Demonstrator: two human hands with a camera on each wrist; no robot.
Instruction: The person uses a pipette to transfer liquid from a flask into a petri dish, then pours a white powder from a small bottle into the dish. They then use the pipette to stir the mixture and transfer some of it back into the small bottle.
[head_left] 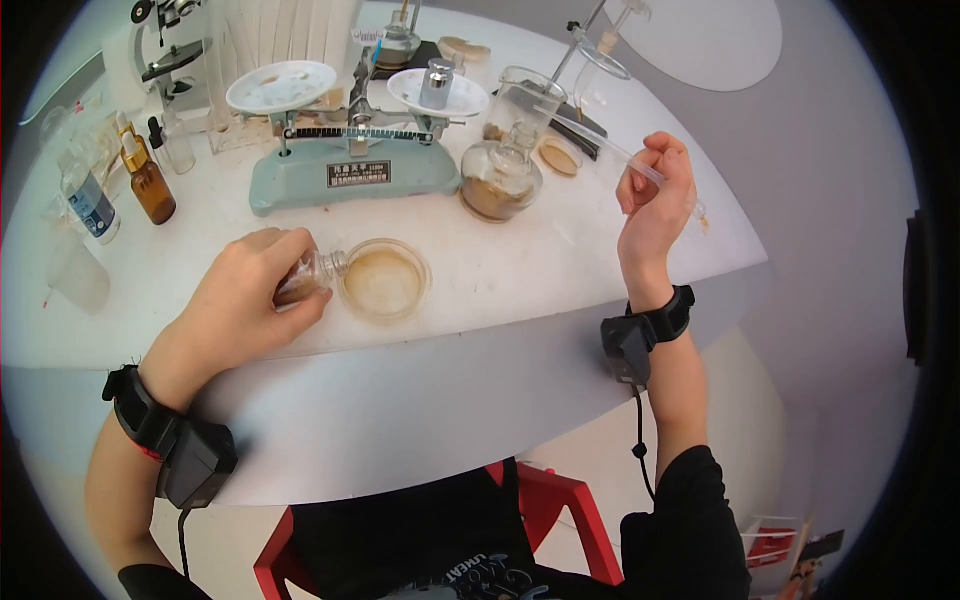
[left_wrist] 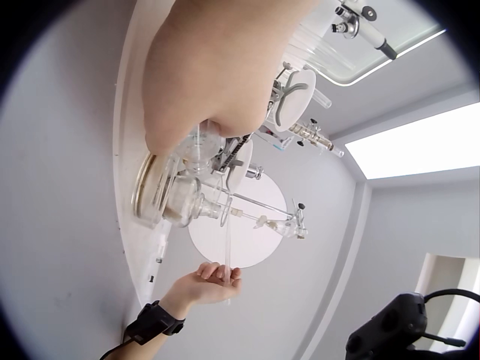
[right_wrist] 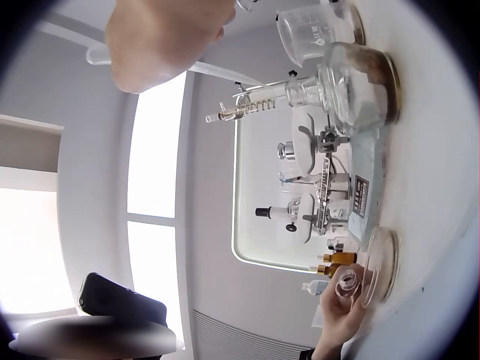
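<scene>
My left hand grips a small clear glass bottle, tipped on its side with its mouth over the rim of a round glass dish that holds tan liquid. The same bottle and dish show low in the right wrist view. My right hand is raised above the table's right edge and pinches a long clear glass pipette, which slants up toward the back. In the left wrist view the right hand holds the thin pipette upright.
A pale green balance scale with two white pans and a metal weight stands at the back. A round flask with brown contents, a beaker, amber dropper bottles and a microscope crowd the white round table.
</scene>
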